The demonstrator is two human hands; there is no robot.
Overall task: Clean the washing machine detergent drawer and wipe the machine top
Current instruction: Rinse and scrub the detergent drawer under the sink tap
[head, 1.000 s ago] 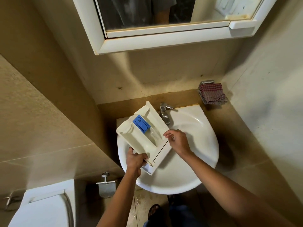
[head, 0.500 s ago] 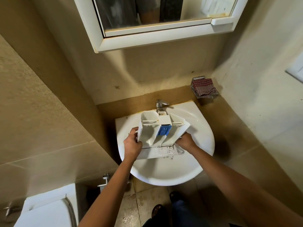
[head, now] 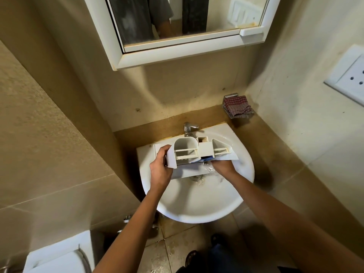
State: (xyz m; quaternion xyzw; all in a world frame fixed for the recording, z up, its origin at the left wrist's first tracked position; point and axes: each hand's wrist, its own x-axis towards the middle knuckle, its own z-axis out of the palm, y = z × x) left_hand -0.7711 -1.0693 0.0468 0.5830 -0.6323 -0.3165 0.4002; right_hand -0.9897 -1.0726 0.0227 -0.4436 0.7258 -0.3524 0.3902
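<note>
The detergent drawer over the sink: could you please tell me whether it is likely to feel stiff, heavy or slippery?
The detergent drawer is probably stiff: its moulded walls show no bend with the left hand and right hand holding opposite ends. Likely light, being thin-walled and hollow. Possibly slippery, since water shows in the sink beneath it.

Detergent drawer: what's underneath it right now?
The white sink lies below, water splashing around the partly visible drain. The right hand supports it from beneath; its fingers are hidden. The drawer covers the sink's rear and the tap's spout.
</note>
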